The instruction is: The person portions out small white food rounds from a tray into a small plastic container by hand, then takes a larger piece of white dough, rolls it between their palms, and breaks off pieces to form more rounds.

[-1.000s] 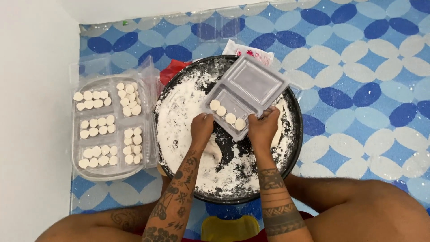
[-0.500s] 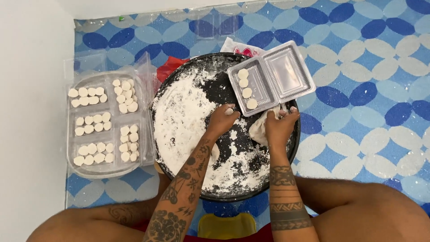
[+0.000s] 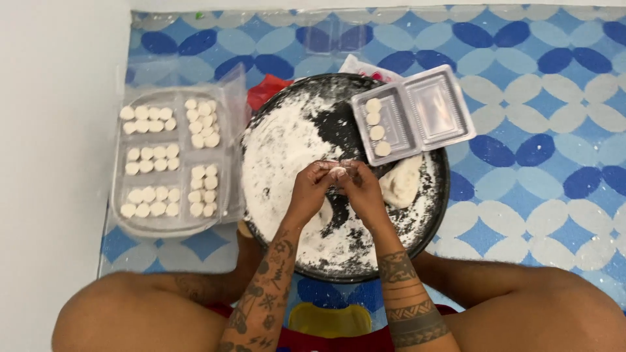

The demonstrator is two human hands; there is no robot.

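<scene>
While a small white piece of dough (image 3: 338, 172) sits pinched between your two hands above the middle of the round black tray (image 3: 443, 195), your left hand (image 3: 312, 189) and right hand (image 3: 362, 189) meet fingertip to fingertip, fingers curled close around the piece and touching each other, with almost no gap showing. The dough is held just over the floured surface, not resting on it.

To shape it well, as far as one can judge, keep the pressure light and even from both sides so the piece comes out round and flat like the others, and keep your fingertips dusted so it does not stick.

Just to the right of your hands lies a larger lump of dough (image 3: 401, 182) on the flour (image 3: 280, 150), near the tray's right rim. Beyond it, resting on the tray's upper right edge, an open clear hinged box (image 3: 437, 111) holds four finished rounds (image 3: 375, 127) in a row in its left half; the right half is bare.

Well apart to the left, on the blue patterned mat (image 3: 535, 85), a clear compartment tray (image 3: 176, 225) is filled with rows of the same white rounds. Something red (image 3: 267, 88) peeks out behind the black tray. Your knees frame the bottom of the view.
</scene>
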